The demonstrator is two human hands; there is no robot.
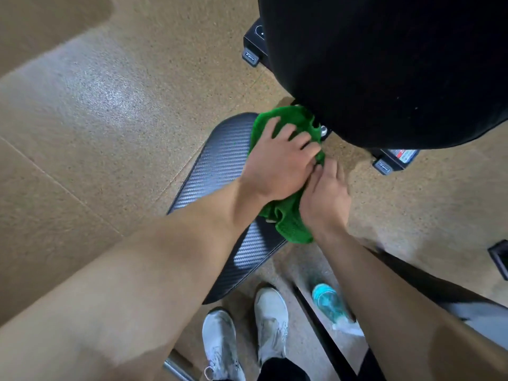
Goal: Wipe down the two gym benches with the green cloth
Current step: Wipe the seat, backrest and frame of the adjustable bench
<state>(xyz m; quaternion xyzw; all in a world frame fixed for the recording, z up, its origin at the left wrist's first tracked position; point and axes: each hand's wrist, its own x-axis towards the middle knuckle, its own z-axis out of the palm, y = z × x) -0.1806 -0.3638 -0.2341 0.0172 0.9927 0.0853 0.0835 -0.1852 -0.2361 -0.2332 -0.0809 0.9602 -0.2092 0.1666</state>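
Tan speckled floor fills the left of the frame. At centre the ribbed black seat pad runs diagonally, and the left hand lies flat on the green cloth, fingers spread, pressing it onto the pad. Just right of it, the right hand curls in, pinching the cloth's edge. Upper right looms the big black backrest. Along the bottom are white shoes and a teal bottle.

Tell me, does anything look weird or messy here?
Nothing much. The green cloth is bunched, not flat, on the bench seat pad. A teal bottle sits on the floor by the shoes; whether it tipped is unclear.
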